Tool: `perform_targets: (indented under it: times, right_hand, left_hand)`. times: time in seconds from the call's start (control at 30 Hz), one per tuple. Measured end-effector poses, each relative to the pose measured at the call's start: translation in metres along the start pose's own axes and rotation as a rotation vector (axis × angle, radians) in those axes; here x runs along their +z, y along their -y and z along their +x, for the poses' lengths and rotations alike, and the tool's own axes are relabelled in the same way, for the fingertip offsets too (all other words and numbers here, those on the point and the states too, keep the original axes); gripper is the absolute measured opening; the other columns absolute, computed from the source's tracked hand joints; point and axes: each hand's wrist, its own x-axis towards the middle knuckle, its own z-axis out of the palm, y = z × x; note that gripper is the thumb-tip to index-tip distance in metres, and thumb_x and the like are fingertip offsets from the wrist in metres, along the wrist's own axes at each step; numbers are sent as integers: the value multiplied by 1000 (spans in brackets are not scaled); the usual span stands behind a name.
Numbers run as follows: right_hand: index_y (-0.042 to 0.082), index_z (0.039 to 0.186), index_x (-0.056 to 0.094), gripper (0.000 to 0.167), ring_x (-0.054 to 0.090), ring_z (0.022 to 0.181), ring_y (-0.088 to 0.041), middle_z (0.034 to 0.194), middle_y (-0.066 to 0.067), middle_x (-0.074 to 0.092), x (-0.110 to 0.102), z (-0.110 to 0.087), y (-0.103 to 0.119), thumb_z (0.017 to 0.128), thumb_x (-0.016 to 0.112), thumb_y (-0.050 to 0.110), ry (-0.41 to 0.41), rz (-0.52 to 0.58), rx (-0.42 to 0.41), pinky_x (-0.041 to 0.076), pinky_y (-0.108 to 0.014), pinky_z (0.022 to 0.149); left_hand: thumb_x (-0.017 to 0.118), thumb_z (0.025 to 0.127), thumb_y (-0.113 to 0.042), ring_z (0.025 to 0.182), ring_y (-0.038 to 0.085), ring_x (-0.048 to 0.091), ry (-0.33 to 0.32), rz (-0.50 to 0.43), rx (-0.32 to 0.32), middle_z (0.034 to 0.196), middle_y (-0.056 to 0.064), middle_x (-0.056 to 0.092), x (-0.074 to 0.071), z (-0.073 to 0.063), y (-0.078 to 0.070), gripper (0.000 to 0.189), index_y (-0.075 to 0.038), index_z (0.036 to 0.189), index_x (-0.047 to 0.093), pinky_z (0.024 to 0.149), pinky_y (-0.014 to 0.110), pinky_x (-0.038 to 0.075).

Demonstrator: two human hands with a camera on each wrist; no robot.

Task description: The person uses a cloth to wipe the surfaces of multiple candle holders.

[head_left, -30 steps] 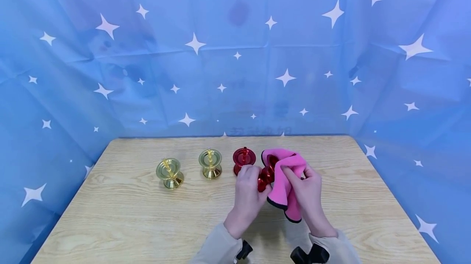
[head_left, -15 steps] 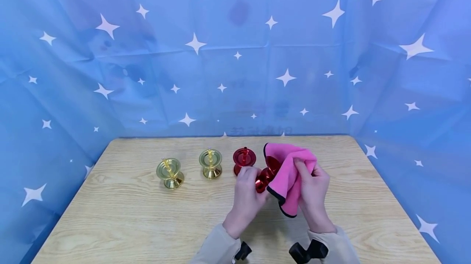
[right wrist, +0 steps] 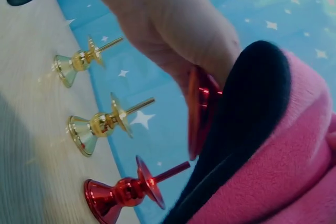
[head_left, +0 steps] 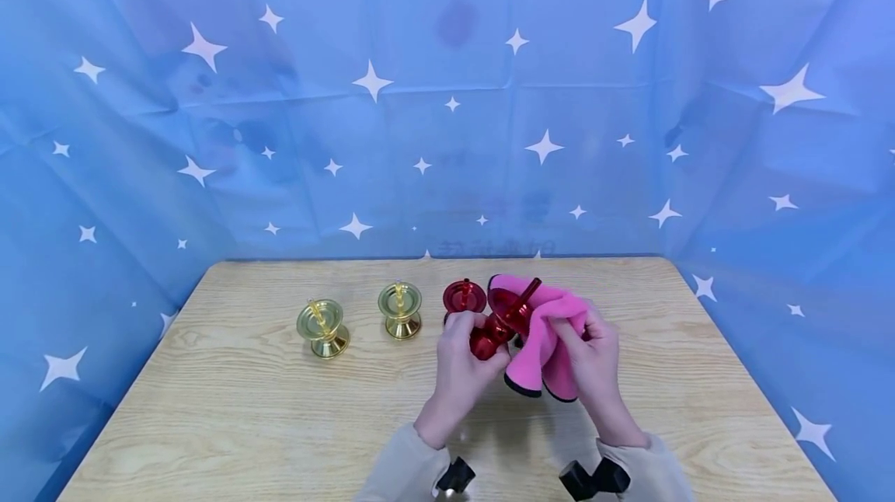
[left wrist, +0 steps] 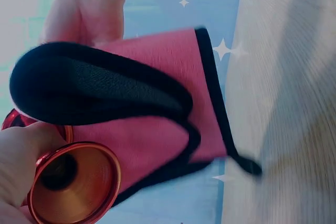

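My left hand (head_left: pixel 457 370) grips a shiny red candle holder (head_left: pixel 498 329) by its base, above the table. The holder tilts to the right, its dish and pin pointing up and right. In the left wrist view its hollow base (left wrist: pixel 79 187) faces the camera. A pink cloth (head_left: pixel 547 331) with black edging is pinched in my right hand (head_left: pixel 594 362); its folds lie against the dish. Just behind my left hand stands a second red candle holder (head_left: pixel 464 296), upright, its lower part hidden in the head view but visible from the right wrist.
Two gold candle holders stand to the left on the wooden table (head_left: pixel 280 424): one nearer the middle (head_left: pixel 400 312), one farther left (head_left: pixel 324 329). A blue star-patterned curtain (head_left: pixel 447 129) hangs behind and beside the table.
The held candle holder has turned, bringing its dish and pin into view. My right hand moved the cloth up and right, then back down and left along the dish. The standing holders stayed put.
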Motion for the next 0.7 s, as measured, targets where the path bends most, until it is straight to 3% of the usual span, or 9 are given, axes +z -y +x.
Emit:
perform_targets:
  times: [0.1, 0.27, 0.37, 0.43, 0.57, 0.63, 0.7]
  right_hand:
    - [-3, 89, 67, 11, 56, 97, -13, 102, -1, 62, 2, -4, -1, 87, 58, -8, 83, -49, -63, 49, -16, 70]
    - [-8, 106, 64, 24, 48, 107, -14, 113, -11, 53, 5, -10, -1, 85, 52, -11, 196, -205, -253, 48, -15, 68]
    - [-4, 117, 60, 38, 44, 110, -13, 120, -18, 50, 5, -14, 1, 79, 59, -6, 246, -309, -336, 45, -17, 61]
    - [-1, 119, 59, 44, 45, 109, -12, 122, -20, 49, 5, -15, 3, 76, 64, -5, 254, -354, -358, 45, -18, 61]
    - [-2, 106, 63, 37, 49, 105, -12, 118, -19, 53, 4, -15, 4, 72, 59, -15, 252, -419, -431, 43, -15, 64]
    - [-3, 105, 64, 36, 52, 101, -15, 115, -21, 55, 2, -13, 4, 74, 53, -18, 268, -439, -515, 42, -13, 66]
    - [-3, 108, 65, 30, 54, 99, -20, 112, -20, 57, -1, -10, 3, 83, 51, -12, 272, -456, -601, 41, -12, 69]
  left_hand:
    - [74, 60, -6, 83, 19, 54, 1, 1, 5, 84, 7, 60, 1, 0, -1, 32, -3, 86, 57, 64, 27, 49]
    - [74, 59, -6, 84, 20, 53, -33, 37, 17, 83, 7, 59, 3, 2, -1, 32, -3, 86, 57, 66, 30, 49]
    - [74, 58, -5, 84, 20, 53, -51, 57, 34, 83, 8, 58, 3, 3, -1, 32, -2, 86, 57, 66, 30, 49]
    - [74, 58, -6, 84, 21, 53, -51, 63, 40, 83, 8, 58, 3, 3, -1, 33, -2, 86, 57, 66, 30, 49]
    - [73, 58, -5, 83, 21, 54, -57, 55, 37, 83, 9, 57, 3, 3, 0, 32, -2, 85, 56, 67, 30, 50]
    - [73, 57, -4, 82, 21, 54, -61, 44, 31, 83, 10, 57, 2, 3, 1, 32, -1, 85, 56, 67, 31, 50]
    - [73, 57, -4, 82, 21, 54, -59, 30, 26, 83, 10, 56, 1, 2, 1, 33, -1, 84, 56, 66, 30, 50]
